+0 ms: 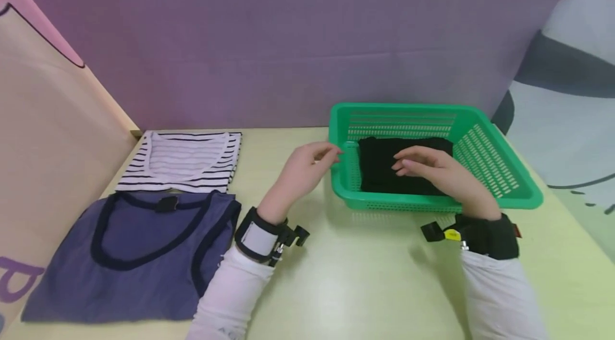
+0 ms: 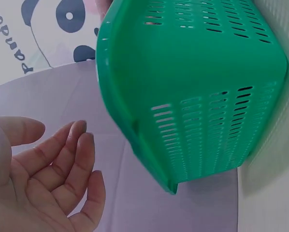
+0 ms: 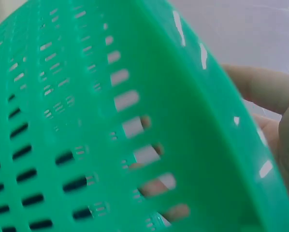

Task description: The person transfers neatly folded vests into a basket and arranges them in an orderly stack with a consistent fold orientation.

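Note:
A green plastic basket [image 1: 480,169] with slotted walls holds a folded black garment [image 1: 379,166] on its floor. Over the basket's left rim hovers my left hand [image 1: 307,166], fingers loosely bent and holding nothing. In the left wrist view its palm and relaxed fingers [image 2: 52,174] show beside the basket's outer wall [image 2: 207,121]. My right hand [image 1: 432,166] is above the black garment, its fingers loosely curved with nothing between them. The right wrist view has the basket's wall [image 3: 86,121] in front, hiding much of that hand.
On the table's left side lie a white top with dark stripes [image 1: 187,156], folded, and a blue T-shirt [image 1: 139,276] with dark trim in front of it. A purple backdrop [image 1: 288,41] stands behind the table. Printed cloths [image 1: 53,105] hang at both sides.

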`<state>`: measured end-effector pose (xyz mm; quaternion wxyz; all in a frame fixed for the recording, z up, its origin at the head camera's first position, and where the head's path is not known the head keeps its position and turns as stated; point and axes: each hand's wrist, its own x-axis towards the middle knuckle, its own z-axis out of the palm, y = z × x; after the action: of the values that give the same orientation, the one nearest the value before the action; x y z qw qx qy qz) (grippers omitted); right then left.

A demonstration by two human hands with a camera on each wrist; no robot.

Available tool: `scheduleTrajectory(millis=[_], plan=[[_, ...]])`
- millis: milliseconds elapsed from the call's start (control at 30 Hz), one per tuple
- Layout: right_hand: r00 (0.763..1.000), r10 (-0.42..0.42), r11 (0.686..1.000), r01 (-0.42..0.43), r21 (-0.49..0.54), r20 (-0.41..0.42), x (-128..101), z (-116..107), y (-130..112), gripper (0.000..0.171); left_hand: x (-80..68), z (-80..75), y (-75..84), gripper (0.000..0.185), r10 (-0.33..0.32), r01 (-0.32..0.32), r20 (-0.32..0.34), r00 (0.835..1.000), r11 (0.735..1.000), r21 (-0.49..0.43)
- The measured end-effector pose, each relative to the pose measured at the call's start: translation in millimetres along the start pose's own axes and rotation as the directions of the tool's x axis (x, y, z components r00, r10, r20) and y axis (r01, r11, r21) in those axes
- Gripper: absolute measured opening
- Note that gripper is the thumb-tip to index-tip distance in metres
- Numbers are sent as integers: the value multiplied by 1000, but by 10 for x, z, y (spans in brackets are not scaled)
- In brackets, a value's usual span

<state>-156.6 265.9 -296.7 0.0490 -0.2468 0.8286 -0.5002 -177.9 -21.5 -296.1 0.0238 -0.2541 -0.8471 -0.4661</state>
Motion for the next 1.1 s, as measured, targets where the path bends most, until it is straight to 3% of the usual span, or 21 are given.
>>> scheduleTrajectory(millis=[433, 700, 1100], plan=[[999, -13, 1000, 12, 22, 45, 127, 201, -76, 27, -109, -149, 26, 33, -122, 123, -25, 992, 991, 60], [999, -12, 1000, 12, 9, 45, 170, 311, -174, 27, -184, -206, 76, 33, -140, 143, -40, 989, 984, 106], [996, 60, 998, -60, 0, 69, 355, 527, -330, 29, -325, -348, 86, 34, -194, 206, -95, 976, 969, 140]])
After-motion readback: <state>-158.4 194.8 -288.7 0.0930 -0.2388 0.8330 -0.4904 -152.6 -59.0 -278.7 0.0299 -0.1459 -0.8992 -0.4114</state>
